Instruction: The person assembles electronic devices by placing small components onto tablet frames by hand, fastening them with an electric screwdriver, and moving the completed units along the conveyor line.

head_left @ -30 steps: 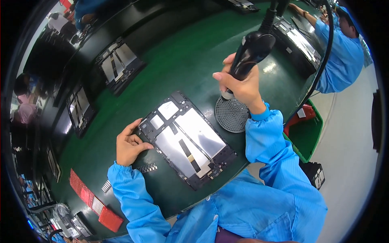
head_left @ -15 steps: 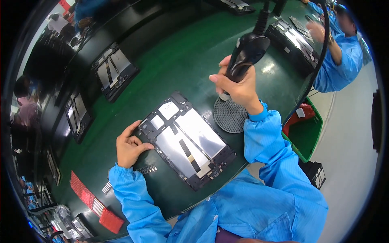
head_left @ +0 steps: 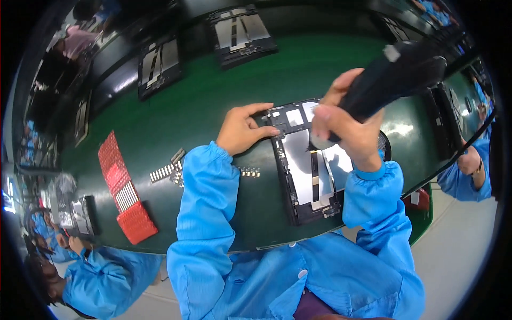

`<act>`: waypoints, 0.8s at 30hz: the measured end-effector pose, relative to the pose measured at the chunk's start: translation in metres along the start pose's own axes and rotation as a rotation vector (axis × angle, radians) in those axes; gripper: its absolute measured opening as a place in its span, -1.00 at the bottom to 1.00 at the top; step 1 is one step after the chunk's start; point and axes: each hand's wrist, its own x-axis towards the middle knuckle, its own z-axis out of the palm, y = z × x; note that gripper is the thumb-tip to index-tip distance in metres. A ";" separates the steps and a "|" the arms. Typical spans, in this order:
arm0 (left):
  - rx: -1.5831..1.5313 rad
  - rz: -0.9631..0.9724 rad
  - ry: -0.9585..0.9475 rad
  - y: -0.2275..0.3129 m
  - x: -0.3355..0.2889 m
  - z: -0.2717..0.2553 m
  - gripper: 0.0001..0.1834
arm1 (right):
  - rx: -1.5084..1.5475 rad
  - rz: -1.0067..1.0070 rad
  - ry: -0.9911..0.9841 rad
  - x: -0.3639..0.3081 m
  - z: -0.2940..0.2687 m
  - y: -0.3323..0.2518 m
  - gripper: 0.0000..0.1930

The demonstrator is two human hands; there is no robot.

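Observation:
An opened tablet [head_left: 293,144] lies on the green table before me, its black frame, silvery plates and dark ribbon strip facing up. My left hand [head_left: 242,128] grips its upper left edge between thumb and fingers. My right hand [head_left: 354,125] is wrapped round a black powered screwdriver [head_left: 392,77], held tilted over the tablet. Motion blurs the tool, and its tip is hard to see; whether it touches the tablet I cannot tell. Behind my right wrist, a round dark gridded dish [head_left: 383,145] is partly hidden.
Red bubble-wrap [head_left: 137,221] with metal strips lies at the left, near small metal parts [head_left: 162,173]. More opened tablets [head_left: 242,34] rest along the far side. A green bin [head_left: 424,221] stands below the right edge. Co-workers sit at left [head_left: 106,282] and right [head_left: 466,176].
My right hand has brought the screwdriver from beside the tablet to over it. My left hand stays on the tablet's edge. The view has turned, bringing a co-worker at the left into sight.

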 end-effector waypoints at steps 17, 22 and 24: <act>-0.056 0.125 0.039 -0.003 -0.002 -0.002 -0.47 | -0.025 0.073 -0.158 0.007 0.039 0.047 -0.65; -0.112 0.192 0.042 -0.029 0.008 0.003 -0.46 | -0.041 0.070 -0.157 0.006 0.038 0.047 -0.64; -0.120 0.187 0.039 -0.035 0.009 0.003 -0.45 | -0.041 0.071 -0.155 0.005 0.040 0.046 -0.64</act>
